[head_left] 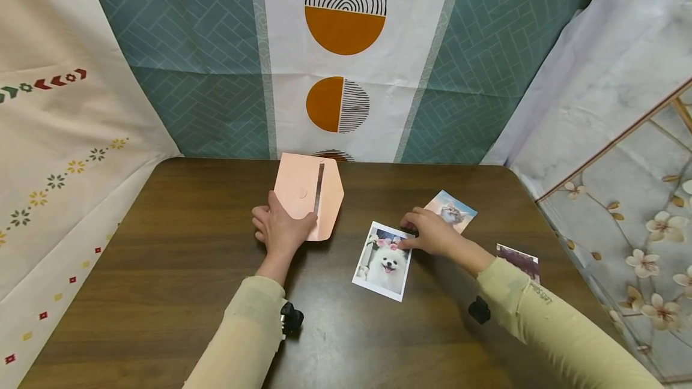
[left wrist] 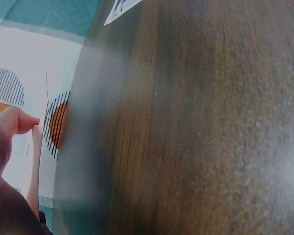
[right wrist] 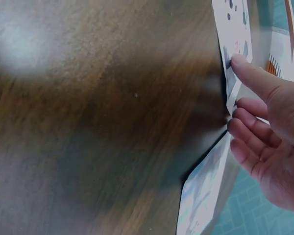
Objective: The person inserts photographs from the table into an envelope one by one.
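A pink envelope (head_left: 296, 179), its flap lifted and a dark slit showing at the mouth, is gripped at its near end by my left hand (head_left: 282, 227). The thumb lies by the slit, while the other fingers curl at the left edge. In the left wrist view, the thumb (left wrist: 24, 120) presses the envelope's edge. My right hand (head_left: 435, 233) is at the upper right corner of a white-bordered photo of a fluffy white dog (head_left: 385, 266). Its thumb (right wrist: 242, 63) lies on the photo's face, with the other fingers curled at the corner.
A kitten photo (head_left: 459, 212) lies just beyond the right hand, partly covered by it. Further right, a dark purplish photo (head_left: 521, 260) is partly hidden by the right sleeve. All rest on a brown wooden table (head_left: 178, 269), with patterned cloths hanging behind and at both sides.
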{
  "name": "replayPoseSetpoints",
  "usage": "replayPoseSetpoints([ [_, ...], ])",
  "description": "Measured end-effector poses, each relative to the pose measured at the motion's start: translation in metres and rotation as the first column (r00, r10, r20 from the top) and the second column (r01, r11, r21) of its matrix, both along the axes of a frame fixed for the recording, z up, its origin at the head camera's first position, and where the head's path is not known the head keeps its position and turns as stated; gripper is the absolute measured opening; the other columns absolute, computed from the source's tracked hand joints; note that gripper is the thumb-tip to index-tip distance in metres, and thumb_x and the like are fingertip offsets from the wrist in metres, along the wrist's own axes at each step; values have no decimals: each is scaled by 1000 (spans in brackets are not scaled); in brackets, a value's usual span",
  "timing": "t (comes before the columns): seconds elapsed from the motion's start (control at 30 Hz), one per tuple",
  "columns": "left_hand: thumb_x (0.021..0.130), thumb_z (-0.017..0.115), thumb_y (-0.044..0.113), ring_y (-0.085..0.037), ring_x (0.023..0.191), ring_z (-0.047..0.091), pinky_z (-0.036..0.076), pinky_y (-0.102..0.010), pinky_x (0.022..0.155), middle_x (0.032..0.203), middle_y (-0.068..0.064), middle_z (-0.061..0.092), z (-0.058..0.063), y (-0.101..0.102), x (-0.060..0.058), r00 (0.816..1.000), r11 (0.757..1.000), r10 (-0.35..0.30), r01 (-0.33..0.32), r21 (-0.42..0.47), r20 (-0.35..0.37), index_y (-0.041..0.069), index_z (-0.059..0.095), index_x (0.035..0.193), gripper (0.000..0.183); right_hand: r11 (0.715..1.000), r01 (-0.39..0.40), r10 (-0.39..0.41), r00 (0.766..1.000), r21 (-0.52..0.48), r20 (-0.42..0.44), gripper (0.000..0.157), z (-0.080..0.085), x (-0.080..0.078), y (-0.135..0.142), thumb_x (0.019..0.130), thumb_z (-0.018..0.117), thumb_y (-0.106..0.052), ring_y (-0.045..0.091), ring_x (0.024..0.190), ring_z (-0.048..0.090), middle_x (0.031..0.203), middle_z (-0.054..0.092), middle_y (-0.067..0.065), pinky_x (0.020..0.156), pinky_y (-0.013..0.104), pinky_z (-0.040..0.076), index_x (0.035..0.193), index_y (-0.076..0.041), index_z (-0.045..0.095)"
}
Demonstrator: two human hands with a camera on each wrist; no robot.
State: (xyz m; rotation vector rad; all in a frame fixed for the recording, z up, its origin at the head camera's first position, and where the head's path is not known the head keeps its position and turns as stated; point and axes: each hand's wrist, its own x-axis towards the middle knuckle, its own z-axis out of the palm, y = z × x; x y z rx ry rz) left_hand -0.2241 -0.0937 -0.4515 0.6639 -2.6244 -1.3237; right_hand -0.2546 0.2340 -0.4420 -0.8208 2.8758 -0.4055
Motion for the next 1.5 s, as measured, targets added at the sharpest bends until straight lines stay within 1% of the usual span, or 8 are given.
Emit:
replayPoseSetpoints([
  [0.27, 81, 83, 37, -47, 138, 25, 29, -63, 105, 146, -33, 27, 1, 1, 1, 1000, 1000, 0, 0, 3, -4, 5, 24, 166, 109, 998, -26, 28, 999, -49, 40, 31, 1, -2, -2, 86, 92, -24, 22, 85, 64, 92, 70, 7, 83, 41, 57, 101, -3, 74],
  [0.47, 81, 83, 38, -48, 138, 26, 30, -64, 105, 146, -33, 27, 1, 3, 1, 1000, 1000, -6, 6, -5, -2, 5, 23, 166, 109, 996, -19, 28, 995, -84, 100, 31, 1, -5, -1, 85, 92, -22, 20, 84, 62, 92, 70, 4, 81, 37, 55, 102, -4, 73],
  [0.67, 81, 83, 38, -48, 138, 26, 30, -64, 105, 147, -33, 26, -1, 2, 1, 1000, 1000, -14, 14, -11, 0, 5, 23, 166, 110, 990, -16, 34, 991, -140, 127, 32, -3, -7, 1, 85, 91, -19, 18, 86, 57, 96, 64, 3, 80, 35, 51, 105, -7, 69],
  [0.97, 81, 84, 38, -49, 138, 26, 30, -65, 105, 147, -34, 26, 0, 2, 2, 1000, 1000, -10, 10, -15, 6, 4, 23, 166, 110, 969, 3, 44, 981, -246, 189, 32, -8, -7, 2, 86, 90, -13, 17, 86, 58, 93, 64, 2, 80, 34, 50, 104, -9, 64],
  [1.1, 81, 84, 39, -49, 138, 26, 30, -65, 105, 147, -34, 26, 1, 1, 2, 1000, 1000, -11, 11, -18, 7, 4, 23, 166, 110, 953, 3, 63, 976, -302, 209, 25, -7, -8, 1, 90, 86, -10, 16, 87, 58, 94, 65, 1, 80, 32, 51, 105, -9, 66],
  [1.27, 81, 84, 39, -48, 138, 25, 30, -64, 105, 147, -34, 26, 0, 2, 1, 1000, 1000, -11, 11, -15, 10, 4, 22, 167, 112, 914, 66, 62, 952, -399, 299, 14, -1, -12, 1, 95, 80, -7, 19, 87, 58, 96, 68, 4, 79, 27, 51, 108, -6, 73],
  [1.4, 81, 84, 39, -49, 139, 25, 30, -64, 105, 148, -34, 25, 1, 2, 1, 1000, 1000, -13, 13, -14, 12, 4, 22, 167, 112, 874, 156, 45, 916, -459, 398, 16, 7, -16, 2, 97, 78, -7, 22, 88, 59, 98, 70, 6, 78, 27, 51, 112, -2, 75],
  [1.5, 81, 84, 39, -49, 139, 24, 29, -65, 105, 148, -34, 25, 2, 3, 1, 1000, 1000, -16, 16, -16, 12, 4, 22, 167, 112, 850, 218, 32, 888, -480, 459, 19, 11, -20, 4, 98, 77, -8, 23, 92, 60, 99, 70, 8, 81, 27, 53, 115, 0, 75],
])
